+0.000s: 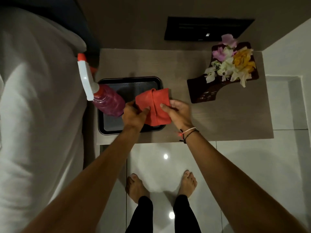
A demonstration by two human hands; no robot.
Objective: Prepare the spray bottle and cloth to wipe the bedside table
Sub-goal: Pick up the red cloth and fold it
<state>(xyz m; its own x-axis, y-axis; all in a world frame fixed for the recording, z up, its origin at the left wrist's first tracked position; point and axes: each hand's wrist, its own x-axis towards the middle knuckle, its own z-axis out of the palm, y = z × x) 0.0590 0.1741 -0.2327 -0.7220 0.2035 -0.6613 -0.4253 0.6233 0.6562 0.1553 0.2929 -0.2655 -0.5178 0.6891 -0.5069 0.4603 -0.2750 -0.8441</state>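
A red cloth, folded, is held between both hands just above the right side of a black tray. My left hand grips its left edge and my right hand pinches its right edge. A spray bottle with pink liquid, a white trigger head and a red nozzle stands on the tray's left side, close to my left hand. The tray rests on the left part of the brown bedside table.
A dark wooden dish with white, pink and yellow flowers sits at the table's back right. A white bed borders the table on the left. A black panel is on the wall behind. My bare feet stand on glossy white tiles.
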